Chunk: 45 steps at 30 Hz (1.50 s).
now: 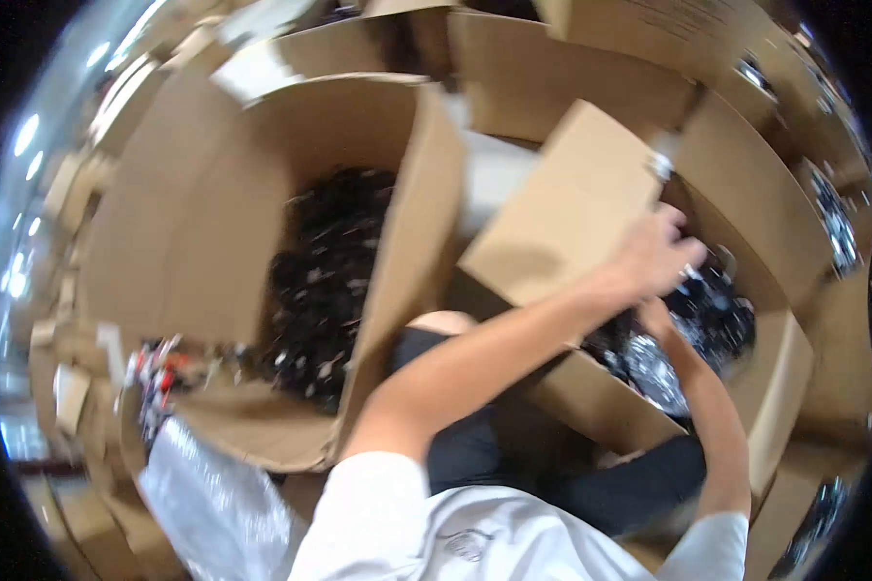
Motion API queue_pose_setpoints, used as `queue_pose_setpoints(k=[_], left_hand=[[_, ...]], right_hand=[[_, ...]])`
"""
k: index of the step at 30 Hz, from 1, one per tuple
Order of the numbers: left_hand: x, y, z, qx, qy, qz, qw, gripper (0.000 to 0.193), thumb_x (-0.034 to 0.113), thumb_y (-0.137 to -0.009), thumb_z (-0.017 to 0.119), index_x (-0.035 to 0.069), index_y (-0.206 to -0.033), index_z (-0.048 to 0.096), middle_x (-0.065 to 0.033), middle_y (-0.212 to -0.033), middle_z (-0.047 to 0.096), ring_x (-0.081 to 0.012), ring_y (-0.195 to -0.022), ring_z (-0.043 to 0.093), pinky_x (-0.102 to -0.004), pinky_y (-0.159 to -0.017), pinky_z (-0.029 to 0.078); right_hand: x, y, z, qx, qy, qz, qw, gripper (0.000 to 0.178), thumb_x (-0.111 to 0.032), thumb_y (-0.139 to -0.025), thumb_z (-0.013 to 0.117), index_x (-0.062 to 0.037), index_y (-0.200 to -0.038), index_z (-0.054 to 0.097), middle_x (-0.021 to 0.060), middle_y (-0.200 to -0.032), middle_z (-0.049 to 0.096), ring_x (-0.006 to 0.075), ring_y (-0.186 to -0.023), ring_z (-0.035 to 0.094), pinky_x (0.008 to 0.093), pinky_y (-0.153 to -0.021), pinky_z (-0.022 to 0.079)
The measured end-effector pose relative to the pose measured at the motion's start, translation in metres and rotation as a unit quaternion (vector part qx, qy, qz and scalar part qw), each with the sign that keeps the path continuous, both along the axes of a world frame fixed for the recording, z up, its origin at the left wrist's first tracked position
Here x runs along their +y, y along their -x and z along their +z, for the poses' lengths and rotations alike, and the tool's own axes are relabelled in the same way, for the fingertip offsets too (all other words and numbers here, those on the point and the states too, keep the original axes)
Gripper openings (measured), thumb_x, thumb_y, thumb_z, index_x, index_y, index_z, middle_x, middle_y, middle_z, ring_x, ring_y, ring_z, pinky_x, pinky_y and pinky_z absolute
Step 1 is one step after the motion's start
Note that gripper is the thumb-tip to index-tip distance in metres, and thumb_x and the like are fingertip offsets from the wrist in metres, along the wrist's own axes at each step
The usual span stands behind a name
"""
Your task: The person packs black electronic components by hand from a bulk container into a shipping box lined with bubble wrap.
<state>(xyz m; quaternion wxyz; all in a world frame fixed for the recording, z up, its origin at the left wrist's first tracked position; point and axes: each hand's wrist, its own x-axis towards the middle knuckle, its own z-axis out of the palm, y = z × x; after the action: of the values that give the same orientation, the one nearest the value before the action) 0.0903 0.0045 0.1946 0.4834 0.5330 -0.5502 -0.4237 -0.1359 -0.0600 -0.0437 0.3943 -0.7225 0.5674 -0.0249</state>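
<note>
While the left hand (663,254) is hovering over the right-side cardboard carton (783,387) in the head view, its fingers are showing a loose bend, too blurred to tell any grip; the right hand (653,316) is sitting just below, partly hidden, hold unclear. Black plastic-wrapped pieces (712,315) are lying inside that carton, beside both hands. Slick, crinkled wrap could be slipping or snagging if pulled; overlapping hands could be bumping. The raised cardboard flap (557,208) is standing behind the left forearm, so a knock could be folding it over the work. For edges, the carton's wall is limiting the right forearm's outward swing, and the left-side carton (436,184) is crowding the left elbow; straight up from the carton's mouth is looking freest.
</note>
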Motion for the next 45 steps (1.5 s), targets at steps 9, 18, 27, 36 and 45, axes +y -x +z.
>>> queue_pose_setpoints(k=[9, 18, 27, 36, 45], left_hand=[[0.039, -0.161, 0.071, -0.138, 0.231, 0.013, 0.963, 0.035, 0.030, -0.088, 0.067, -0.001, -0.101, 0.074, -0.0164, -0.092, 0.074, -0.0250, -0.087, 0.071, -0.0358, -0.079, 0.056], [0.268, -0.431, -0.218, -0.448, -0.349, 0.165, 0.806, 0.065, 0.056, -0.084, 0.069, -0.006, -0.102, 0.070, -0.0309, -0.104, 0.068, -0.0456, -0.105, 0.064, -0.0490, -0.089, 0.052], [0.382, -0.498, -0.281, -0.486, -0.597, 0.035, 0.638, 0.043, 0.022, -0.085, 0.065, 0.004, -0.124, 0.066, -0.0223, -0.136, 0.060, -0.0340, -0.124, 0.060, -0.0422, -0.102, 0.050], [0.304, -0.453, 0.015, -0.108, -0.414, 0.147, 0.892, 0.026, 0.022, -0.096, 0.054, 0.000, -0.087, 0.064, -0.0055, -0.065, 0.059, -0.0122, -0.053, 0.056, -0.0306, -0.044, 0.043], [0.248, -0.302, 0.241, -0.118, -0.020, 0.218, 0.969, 0.028, 0.024, -0.105, 0.054, 0.003, -0.089, 0.061, 0.0089, -0.058, 0.039, 0.0006, -0.044, 0.031, -0.0177, -0.037, 0.023]], right_hand=[[0.085, -0.025, 0.115, 0.008, 0.085, 0.181, 0.980, 0.032, -0.029, -0.097, 0.060, 0.0024, -0.100, 0.063, 0.0261, -0.087, 0.067, 0.0448, -0.085, 0.066, 0.0458, -0.072, 0.050], [0.184, -0.073, 0.161, 0.084, 0.195, 0.169, 0.962, 0.046, -0.037, -0.087, 0.071, -0.0011, -0.115, 0.061, 0.0208, -0.098, 0.070, 0.0381, -0.088, 0.068, 0.0478, -0.077, 0.053], [0.189, -0.082, 0.168, 0.066, 0.197, 0.212, 0.955, 0.045, -0.043, -0.091, 0.063, -0.0006, -0.104, 0.059, 0.0189, -0.094, 0.068, 0.0360, -0.086, 0.069, 0.0468, -0.071, 0.057], [0.188, -0.057, 0.155, 0.045, 0.231, 0.215, 0.948, 0.044, -0.042, -0.092, 0.062, 0.0009, -0.094, 0.054, 0.0198, -0.091, 0.067, 0.0373, -0.087, 0.069, 0.0484, -0.072, 0.055], [0.176, -0.045, 0.166, 0.060, 0.154, 0.262, 0.951, 0.045, -0.039, -0.090, 0.066, 0.0011, -0.110, 0.055, 0.0228, -0.102, 0.065, 0.0406, -0.100, 0.064, 0.0494, -0.086, 0.052]])
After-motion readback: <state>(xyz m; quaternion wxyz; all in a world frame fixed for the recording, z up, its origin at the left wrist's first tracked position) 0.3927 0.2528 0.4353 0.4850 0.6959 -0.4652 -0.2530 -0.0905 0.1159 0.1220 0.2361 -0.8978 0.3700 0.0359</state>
